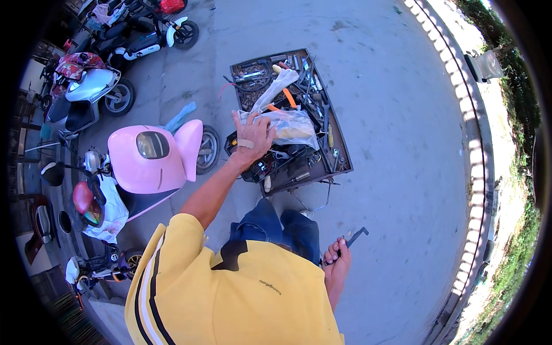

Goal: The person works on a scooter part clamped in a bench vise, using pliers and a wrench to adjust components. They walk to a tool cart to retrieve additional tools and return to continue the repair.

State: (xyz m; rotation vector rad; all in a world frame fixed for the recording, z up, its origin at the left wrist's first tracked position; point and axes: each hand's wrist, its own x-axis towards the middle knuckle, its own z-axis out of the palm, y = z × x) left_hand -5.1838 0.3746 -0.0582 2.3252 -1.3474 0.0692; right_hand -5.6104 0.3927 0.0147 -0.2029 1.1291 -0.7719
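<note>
My left hand (253, 137), with a beige strip round its wrist, reaches over a dark metal tool tray (347, 161). Its fingers are spread and touch the left end of a clear plastic bag (296, 127) with something yellowish inside; whether they pinch the plastic is hard to see. Low on the right, away from the tray, my right hand (337, 260) is closed round a black bar with a bent end (357, 234). Under and around the bag lie orange-handled pliers (289, 98), dark tools and small metal parts, partly covered.
A pink-covered scooter (129, 164) stands close on my left, its wheel (208, 149) near the tray. Farther left are a silver scooter (92, 92) and a white-and-black one (144, 49). A bent metal leg (326, 195) sticks out below the tray. A kerb (474, 132) runs along the right.
</note>
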